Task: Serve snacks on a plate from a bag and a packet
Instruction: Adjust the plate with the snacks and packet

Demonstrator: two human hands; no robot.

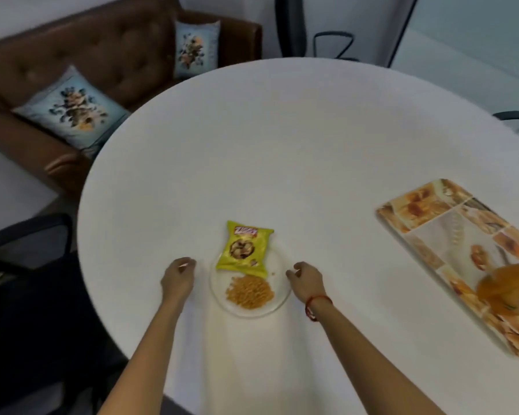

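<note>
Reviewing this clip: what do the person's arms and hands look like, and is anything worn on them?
Both forearms are bare, with no sleeves in view and no gloves. The right hand has a thin red thread bracelet looped around its wrist. The left hand and its wrist carry nothing visible. The picture is too soft to show any rings.

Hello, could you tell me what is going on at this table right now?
A person is serving snacks at a round white table. A clear plate already holds a heap of orange-yellow snack pieces, and a yellow-green snack packet lies partly over the plate's far rim. The left hand and right hand sit either side of the plate, fingers curled, holding nothing visible. A patterned tray with an orange bag lies to the right.
</note>
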